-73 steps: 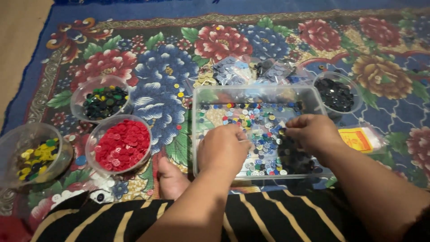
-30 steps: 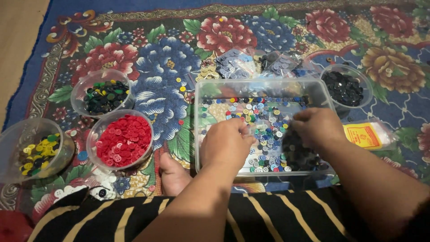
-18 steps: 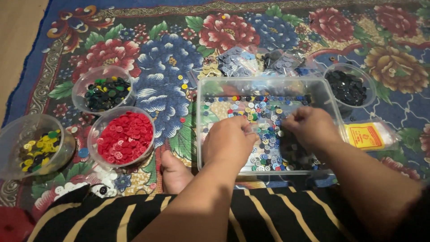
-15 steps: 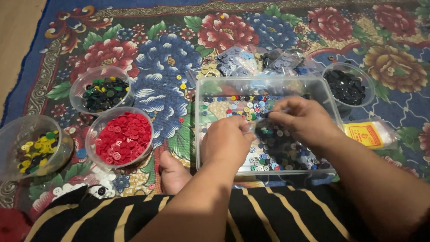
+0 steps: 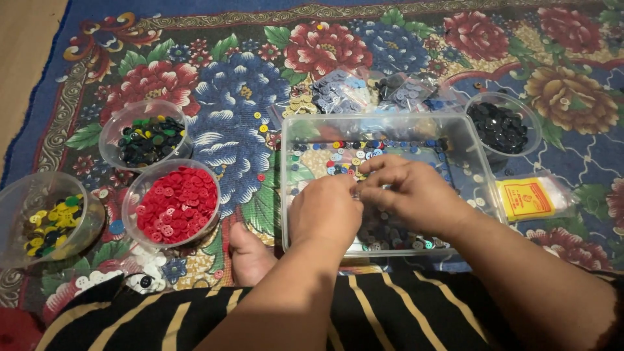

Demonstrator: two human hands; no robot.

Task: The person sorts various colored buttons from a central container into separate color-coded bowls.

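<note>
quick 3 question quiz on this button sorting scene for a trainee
1. True or false: both hands are inside the clear rectangular tray.
2. What colour are the buttons in the bowl nearest the left hand?
3. Where is the yellow packet: A) inside the tray, B) on the rug right of the tray, C) in the right hand?

Key: 1 true. 2 red. 3 B.

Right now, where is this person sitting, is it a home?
Probably a home floor: a flowered carpet lies under everything, a bare foot rests on it, and both hands work in a clear tub of mixed buttons.
</note>
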